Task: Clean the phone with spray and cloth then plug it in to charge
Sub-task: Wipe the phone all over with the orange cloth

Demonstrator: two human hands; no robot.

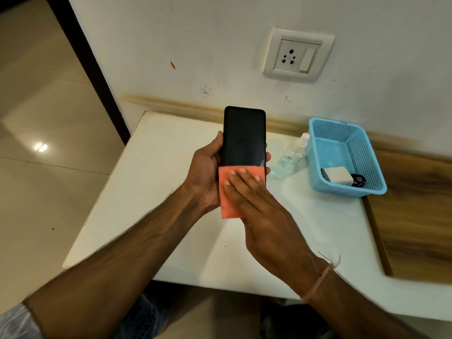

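Observation:
My left hand [204, 172] grips a black phone [244, 135] from behind, screen up and dark, above the white table [151, 192]. An orange cloth [226, 199] covers the phone's lower end, and my right hand [256, 204] presses flat on it with the fingers stretched out. A clear spray bottle [291, 157] lies on the table just right of the phone. A white charger brick [336, 174] with a dark coiled cable [358, 179] rests inside a blue plastic basket [367, 148]. A white wall socket with a switch [297, 55] sits on the wall above.
The basket stands at the table's back right, against the wall. A wooden surface [415, 204] adjoins the table on the right. Tiled floor [44, 143] lies to the left, past a dark door frame [90, 67].

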